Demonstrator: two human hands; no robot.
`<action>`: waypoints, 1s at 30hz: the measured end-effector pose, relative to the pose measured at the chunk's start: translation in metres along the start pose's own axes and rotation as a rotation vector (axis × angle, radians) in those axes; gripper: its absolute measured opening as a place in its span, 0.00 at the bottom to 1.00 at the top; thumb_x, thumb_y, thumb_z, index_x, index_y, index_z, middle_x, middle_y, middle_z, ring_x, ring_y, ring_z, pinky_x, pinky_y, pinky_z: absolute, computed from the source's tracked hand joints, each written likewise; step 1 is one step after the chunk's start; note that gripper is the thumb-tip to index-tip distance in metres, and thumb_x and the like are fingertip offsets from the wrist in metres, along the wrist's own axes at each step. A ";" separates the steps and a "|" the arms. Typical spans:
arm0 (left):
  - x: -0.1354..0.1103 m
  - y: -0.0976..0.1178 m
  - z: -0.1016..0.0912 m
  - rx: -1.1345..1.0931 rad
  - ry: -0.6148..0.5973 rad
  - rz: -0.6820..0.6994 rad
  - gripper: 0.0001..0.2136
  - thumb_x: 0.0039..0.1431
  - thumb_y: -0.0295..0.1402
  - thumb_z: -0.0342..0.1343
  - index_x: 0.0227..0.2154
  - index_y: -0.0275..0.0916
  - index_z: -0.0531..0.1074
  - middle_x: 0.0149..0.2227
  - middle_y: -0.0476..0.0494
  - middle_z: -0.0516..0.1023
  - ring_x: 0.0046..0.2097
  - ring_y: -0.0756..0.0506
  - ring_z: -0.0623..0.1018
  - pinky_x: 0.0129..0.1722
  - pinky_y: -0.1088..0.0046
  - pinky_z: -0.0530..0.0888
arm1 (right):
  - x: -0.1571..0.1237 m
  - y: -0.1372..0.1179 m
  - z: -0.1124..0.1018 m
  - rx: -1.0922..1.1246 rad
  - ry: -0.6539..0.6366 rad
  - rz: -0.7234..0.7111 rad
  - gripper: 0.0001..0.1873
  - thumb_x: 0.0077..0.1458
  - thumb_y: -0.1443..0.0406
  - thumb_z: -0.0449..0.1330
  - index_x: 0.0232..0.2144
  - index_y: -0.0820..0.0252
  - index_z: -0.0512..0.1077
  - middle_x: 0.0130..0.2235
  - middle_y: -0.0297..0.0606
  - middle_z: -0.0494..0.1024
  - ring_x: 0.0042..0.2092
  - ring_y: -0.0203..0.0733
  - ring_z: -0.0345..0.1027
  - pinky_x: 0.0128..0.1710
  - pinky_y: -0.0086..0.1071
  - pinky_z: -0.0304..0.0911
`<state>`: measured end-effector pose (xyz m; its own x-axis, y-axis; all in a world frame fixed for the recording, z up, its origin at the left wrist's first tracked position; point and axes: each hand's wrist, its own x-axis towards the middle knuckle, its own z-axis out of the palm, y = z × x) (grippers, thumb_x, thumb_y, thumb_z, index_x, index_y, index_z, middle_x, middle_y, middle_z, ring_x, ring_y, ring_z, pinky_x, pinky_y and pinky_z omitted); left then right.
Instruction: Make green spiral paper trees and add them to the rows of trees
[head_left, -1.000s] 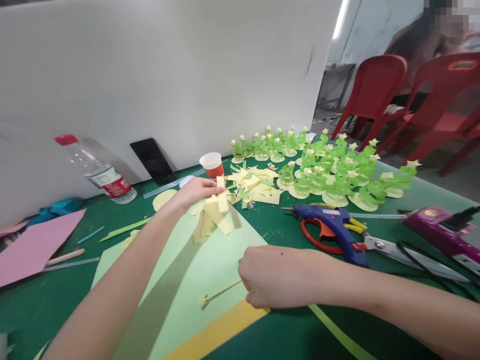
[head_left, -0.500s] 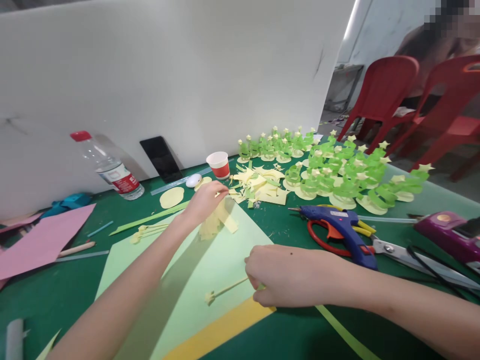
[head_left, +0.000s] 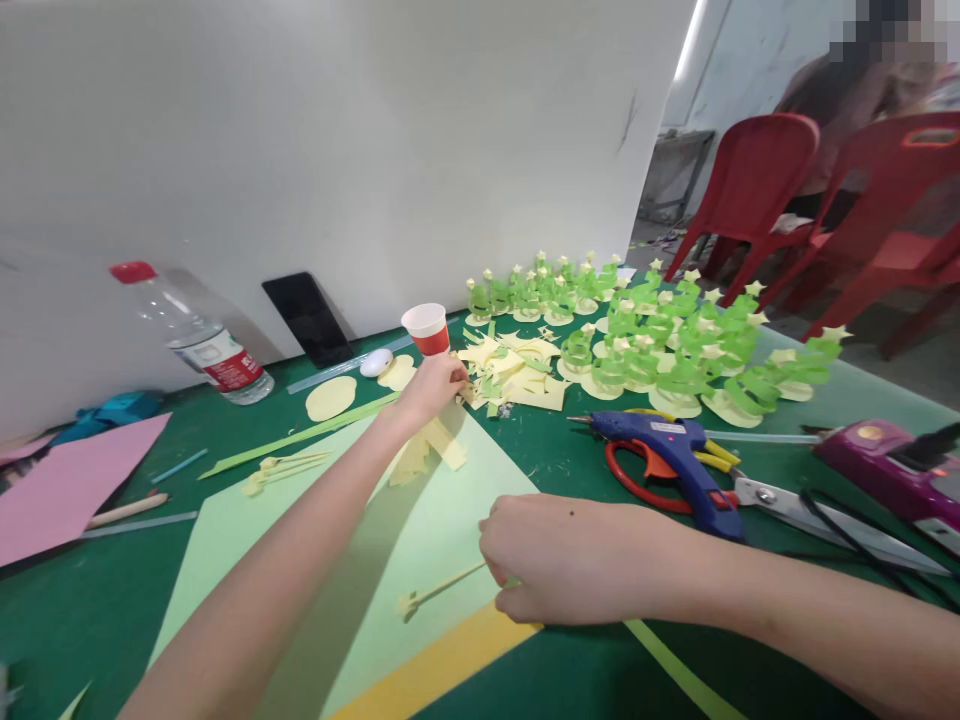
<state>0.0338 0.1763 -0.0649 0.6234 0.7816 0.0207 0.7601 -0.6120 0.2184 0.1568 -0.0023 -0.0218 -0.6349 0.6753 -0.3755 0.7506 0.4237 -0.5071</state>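
My left hand (head_left: 435,388) is closed in a pinch beside the pile of pale yellow paper scraps (head_left: 517,365), just in front of the red and white paper cup (head_left: 426,328). Whatever its fingertips hold is too small or hidden to make out. Below and to the right, my right hand (head_left: 555,555) is closed around one end of a thin pale-green paper stem (head_left: 442,585), whose small flared tip points left. Under both hands lies a large light green sheet (head_left: 367,590). Several cut yellow pieces (head_left: 427,452) rest on it near my left wrist, and similar stems (head_left: 289,465) lie farther left.
Several green spiral paper trees (head_left: 675,350) with star tops stand at the back right. A blue glue gun (head_left: 667,445) and scissors (head_left: 795,505) lie right of my right hand. A phone (head_left: 307,318) and a water bottle (head_left: 217,350) stand by the white panel.
My left hand has shifted slightly right, from in front of the cup to the edge of the scrap pile. My right hand stays on the stem. The view has turned slightly right.
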 end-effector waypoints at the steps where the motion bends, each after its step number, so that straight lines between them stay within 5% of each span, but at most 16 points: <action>1: 0.001 0.001 0.000 0.002 0.002 0.000 0.12 0.59 0.34 0.50 0.43 0.35 0.66 0.43 0.42 0.71 0.41 0.45 0.74 0.39 0.63 0.73 | 0.000 0.000 0.000 -0.002 0.004 -0.002 0.14 0.42 0.66 0.51 0.13 0.61 0.49 0.20 0.32 0.57 0.19 0.28 0.46 0.15 0.26 0.39; 9: 0.007 0.009 0.008 0.022 0.055 0.022 0.12 0.59 0.34 0.50 0.44 0.35 0.66 0.45 0.41 0.70 0.42 0.45 0.73 0.40 0.62 0.72 | 0.000 -0.001 -0.002 -0.021 -0.001 0.017 0.09 0.43 0.66 0.51 0.15 0.61 0.56 0.21 0.33 0.61 0.19 0.28 0.49 0.15 0.24 0.43; 30: 0.010 0.007 0.017 0.028 0.081 0.064 0.12 0.59 0.34 0.50 0.45 0.36 0.66 0.45 0.41 0.70 0.42 0.45 0.73 0.40 0.62 0.72 | 0.000 -0.001 -0.003 -0.032 0.002 0.003 0.10 0.42 0.67 0.51 0.14 0.61 0.54 0.20 0.33 0.60 0.18 0.28 0.47 0.14 0.24 0.41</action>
<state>0.0489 0.1780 -0.0796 0.6550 0.7471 0.1133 0.7246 -0.6635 0.1865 0.1564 -0.0009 -0.0187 -0.6322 0.6777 -0.3755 0.7580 0.4406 -0.4809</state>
